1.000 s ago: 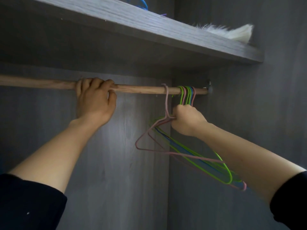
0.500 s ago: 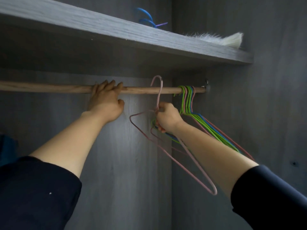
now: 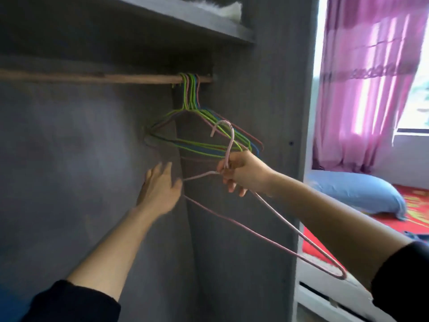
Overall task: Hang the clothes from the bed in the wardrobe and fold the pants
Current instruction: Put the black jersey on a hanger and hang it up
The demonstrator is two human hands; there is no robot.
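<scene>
Right hand [image 3: 243,173] tight around pink hanger [image 3: 229,147], left hand [image 3: 157,194] slack, coloured hangers [image 3: 192,98] on wardrobe rod [image 3: 104,78].

Pink wire hanger [image 3: 229,146], clear of wooden rail [image 3: 92,78], tilted, hook up, neck apparently pinched

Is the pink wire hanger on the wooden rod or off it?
Off. The right hand grips the pink wire hanger by its neck, its hook free in air below the wooden rod.

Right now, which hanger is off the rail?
The pink hanger, gripped at its neck by the right hand. The other hangers, green and blue among them, hang bunched on the wooden rail.
</scene>
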